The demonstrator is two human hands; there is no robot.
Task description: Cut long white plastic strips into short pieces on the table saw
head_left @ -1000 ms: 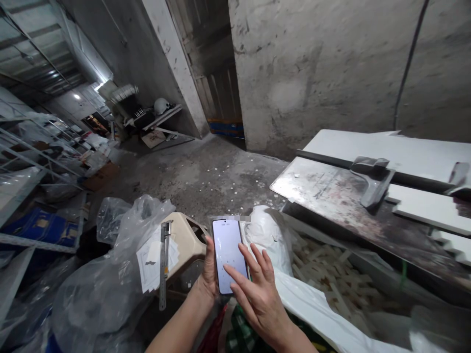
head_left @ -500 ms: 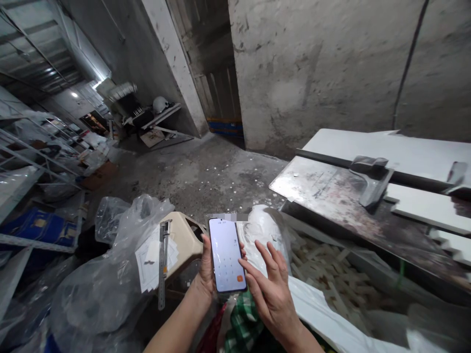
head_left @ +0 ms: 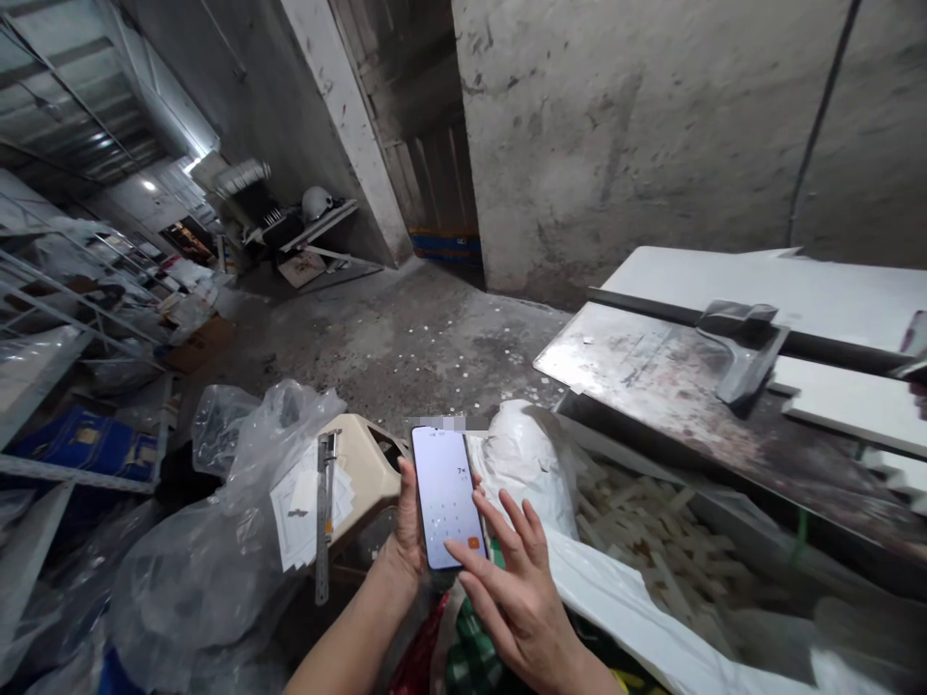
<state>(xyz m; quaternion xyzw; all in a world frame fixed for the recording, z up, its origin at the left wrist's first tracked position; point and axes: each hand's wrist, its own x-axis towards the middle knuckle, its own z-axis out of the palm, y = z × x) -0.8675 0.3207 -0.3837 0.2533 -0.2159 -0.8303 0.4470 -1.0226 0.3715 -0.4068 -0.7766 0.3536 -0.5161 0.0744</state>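
A smartphone with a calculator on its lit screen rests upright in my left hand, thumb along one edge and fingertips showing at the other. The display reads "7×". My right hand is over the lower screen, its fingers spread and its index fingertip at the bottom keys. To the left, a beige plastic stool carries several sheets of paper and a metal caliper lying across them.
Clear plastic bags heap at the left, near metal shelving. On the right stands a worn metal worktable with white boards and a grey metal guide. Below it, a bin holds pale offcuts. White scraps dot the floor.
My right index finger has moved down and left, from the keypad's right edge to the bottom keys. The display went from "7" to "7×". The view has shifted slightly.
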